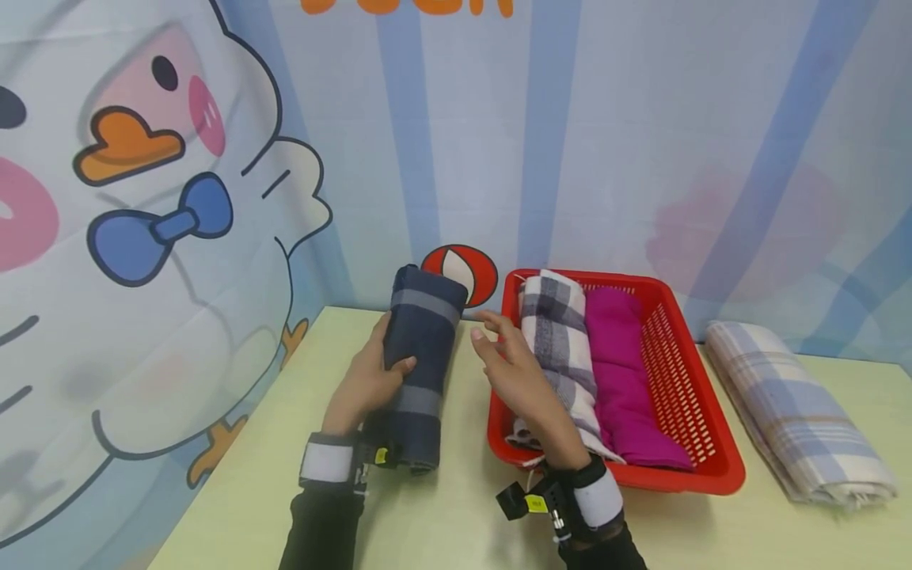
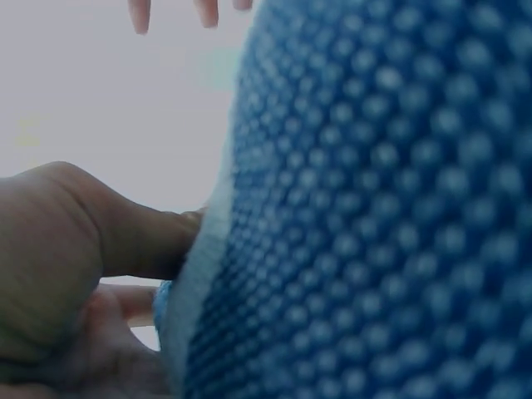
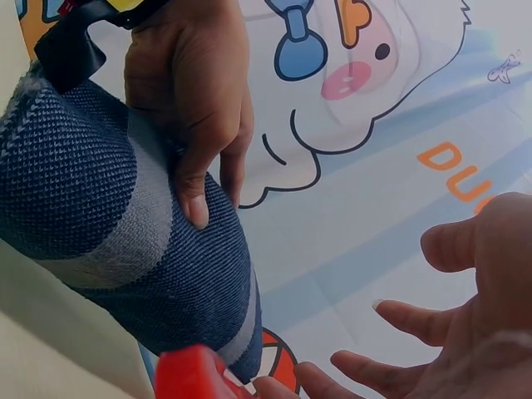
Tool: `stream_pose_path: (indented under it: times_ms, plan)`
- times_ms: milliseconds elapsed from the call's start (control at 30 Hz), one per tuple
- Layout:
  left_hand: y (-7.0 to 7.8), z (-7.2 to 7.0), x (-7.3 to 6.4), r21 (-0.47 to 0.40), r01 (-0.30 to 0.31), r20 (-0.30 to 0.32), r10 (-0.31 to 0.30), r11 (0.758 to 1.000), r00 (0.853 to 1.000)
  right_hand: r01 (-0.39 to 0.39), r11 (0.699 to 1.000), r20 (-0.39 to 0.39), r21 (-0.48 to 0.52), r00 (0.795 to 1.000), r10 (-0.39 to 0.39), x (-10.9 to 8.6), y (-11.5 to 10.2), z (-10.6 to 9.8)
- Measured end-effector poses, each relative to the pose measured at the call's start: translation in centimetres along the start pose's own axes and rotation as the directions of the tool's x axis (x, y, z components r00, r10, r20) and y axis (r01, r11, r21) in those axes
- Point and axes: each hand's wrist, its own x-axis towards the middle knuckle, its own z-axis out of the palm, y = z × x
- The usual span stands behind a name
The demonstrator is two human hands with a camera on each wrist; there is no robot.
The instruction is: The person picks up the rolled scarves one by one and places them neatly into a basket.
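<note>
My left hand grips a rolled navy blanket with grey stripes, thumb on top and the other fingers round its left side. The roll is tilted above the table in the right wrist view, and its knit weave fills much of the left wrist view. My right hand holds nothing; its fingers are spread and loosely bent, apart from the navy roll and over the left rim of a red basket. Inside that basket lie a grey-and-white checked roll and a magenta roll, side by side.
A pale blue-and-cream plaid folded cloth lies on the table right of the basket. The pale yellow table meets a printed backdrop with a cartoon duck at its far edge. The basket's raised rim stands near my right wrist.
</note>
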Motion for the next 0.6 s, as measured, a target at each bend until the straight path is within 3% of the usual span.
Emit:
stream_pose_path:
  times_ms: [600]
  plan:
    - [2.1, -0.6, -1.5, -0.033, -0.117, -0.026, 0.116, 0.993, 0.993, 0.006, 0.999, -0.007, -0.035, 1.000, -0.006, -0.2, -0.1, -1.2]
